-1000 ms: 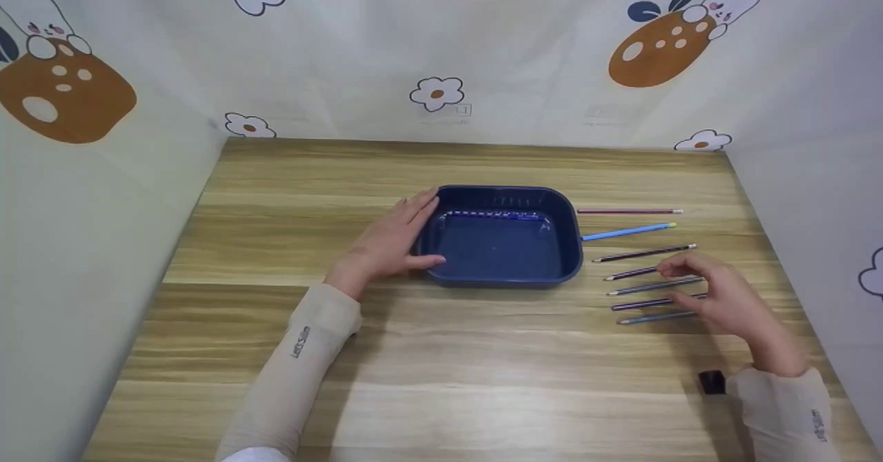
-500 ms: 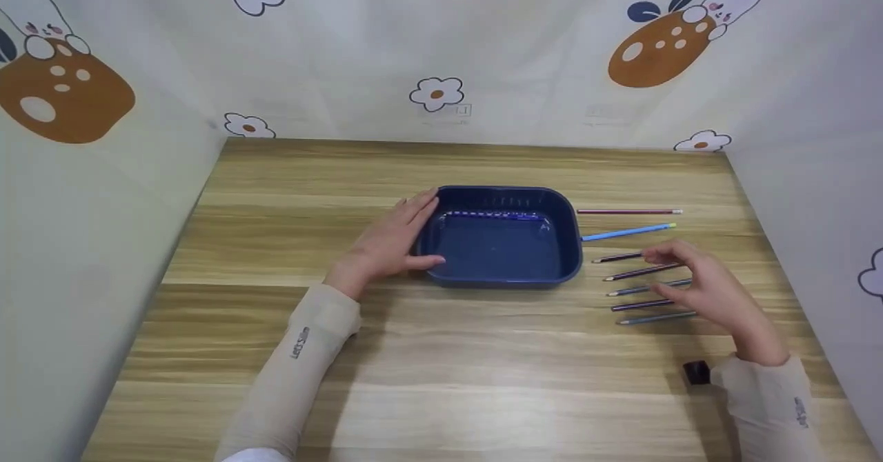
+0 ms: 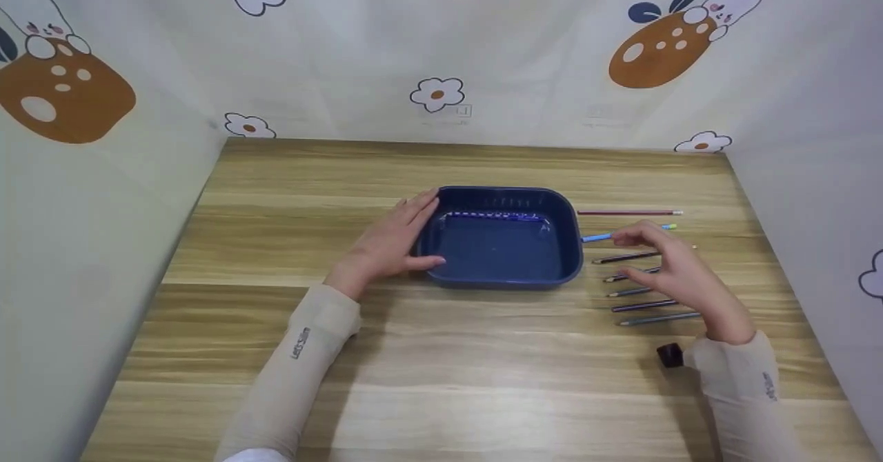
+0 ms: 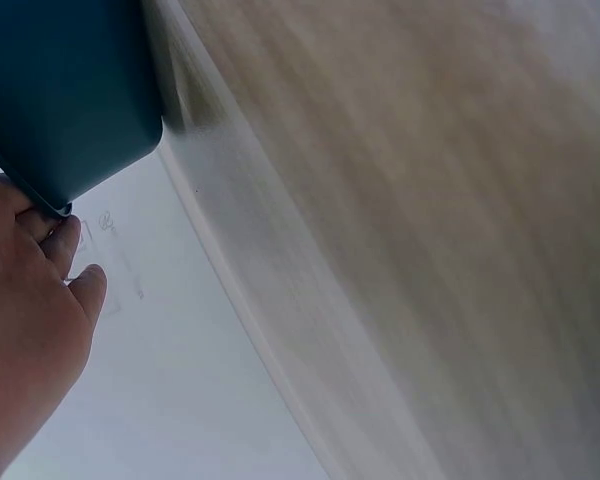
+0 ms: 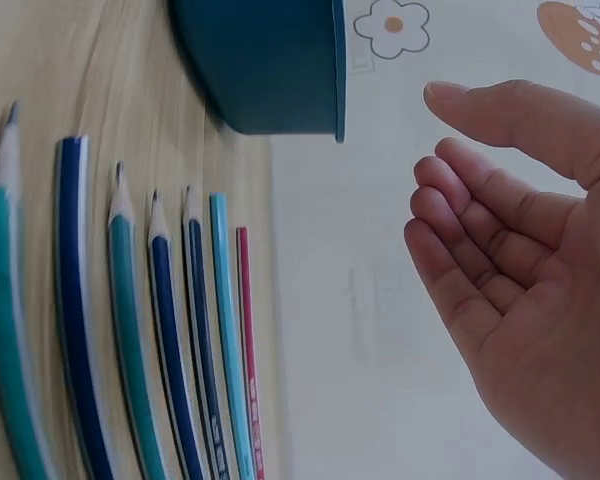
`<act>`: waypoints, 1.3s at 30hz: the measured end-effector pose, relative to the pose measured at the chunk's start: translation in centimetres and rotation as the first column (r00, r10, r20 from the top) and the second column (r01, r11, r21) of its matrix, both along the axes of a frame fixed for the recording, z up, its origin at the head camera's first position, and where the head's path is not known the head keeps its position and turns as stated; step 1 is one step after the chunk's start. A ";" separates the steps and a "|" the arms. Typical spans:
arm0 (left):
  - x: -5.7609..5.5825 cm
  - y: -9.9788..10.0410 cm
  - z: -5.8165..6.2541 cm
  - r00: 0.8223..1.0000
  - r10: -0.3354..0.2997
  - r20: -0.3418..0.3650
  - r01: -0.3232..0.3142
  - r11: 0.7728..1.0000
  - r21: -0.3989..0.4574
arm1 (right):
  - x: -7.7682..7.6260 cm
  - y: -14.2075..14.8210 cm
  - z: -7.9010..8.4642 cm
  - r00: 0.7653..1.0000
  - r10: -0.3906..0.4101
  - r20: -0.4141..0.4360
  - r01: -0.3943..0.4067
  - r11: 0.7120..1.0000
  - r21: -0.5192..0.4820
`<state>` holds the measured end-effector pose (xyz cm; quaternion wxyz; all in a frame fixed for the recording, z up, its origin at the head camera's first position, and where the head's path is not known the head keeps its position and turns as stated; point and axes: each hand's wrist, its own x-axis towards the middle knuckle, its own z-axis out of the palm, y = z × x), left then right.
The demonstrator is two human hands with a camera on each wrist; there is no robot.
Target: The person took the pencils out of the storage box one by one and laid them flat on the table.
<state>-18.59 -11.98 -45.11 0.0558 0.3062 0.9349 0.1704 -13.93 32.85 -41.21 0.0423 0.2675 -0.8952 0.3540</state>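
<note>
A dark blue plastic basin (image 3: 500,285) stands mid-table, with a blue-and-white patterned pencil (image 3: 493,216) lying along its far inner wall. My left hand (image 3: 390,241) holds the basin's left rim, thumb over the edge. In the left wrist view, several fingertips (image 4: 88,285) show under the rim corner. Right of the basin lie several pencils in a loose row. Over them hovers my right hand (image 3: 679,272), thumb and fingers apart, holding nothing. Its fingertips overlap the light blue pencil (image 3: 597,238) in the head view. The right wrist view shows the palm (image 5: 540,340) bare.
A dark red pencil (image 3: 628,212) lies farthest back, and a grey-blue pencil (image 3: 655,320) lies nearest the front. A small black block (image 3: 670,356) shows at the right sleeve. Patterned white panels (image 3: 345,69) border the wooden table (image 3: 441,379) at the back and sides.
My right hand has moved left and away from me over the pencils, from the nearer ones to the light blue one. The left hand and basin have stayed put.
</note>
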 end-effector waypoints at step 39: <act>0.1 0.0 0.1 1.000 -0.007 -0.003 0.007 1.000 -0.003 | -6.9 -11.0 -1.2 0.978 0.094 0.184 -0.112 0.990 0.088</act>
